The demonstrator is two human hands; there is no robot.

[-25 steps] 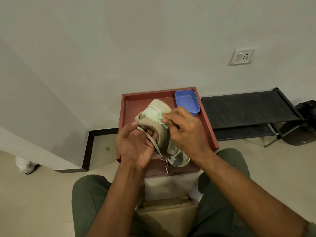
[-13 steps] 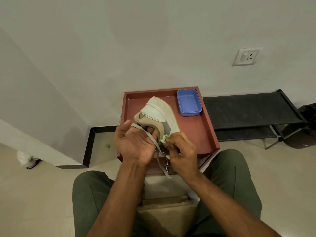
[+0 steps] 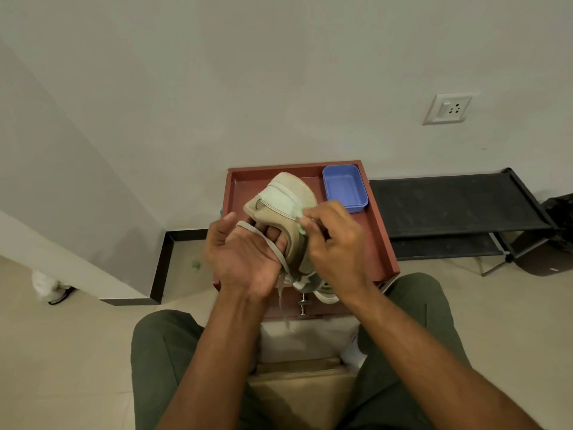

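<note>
Black rack (image 3: 449,200) set on floor just right of tray (image 3: 248,189). Shoe (image 3: 288,197) held up over tray's middle, one end tipped toward tray's far edge. Left hand (image 3: 245,259) seen over tray's near left part, fingers curled into shoe opening, shoe gripped. Right hand (image 3: 338,246) raised over tray's right part. Blue tub (image 3: 344,187) kept in tray's far right corner. Green cloth (image 3: 300,226) pinched by right hand against shoe's side.

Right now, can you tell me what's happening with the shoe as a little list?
shoe: beige, held above the red tray
left grip: holds the shoe, fingers tucked inside
right grip: pinches a small green scrap against the shoe's side
blue tub: in the tray's far right corner
black rack: to the right, by the wall
</note>
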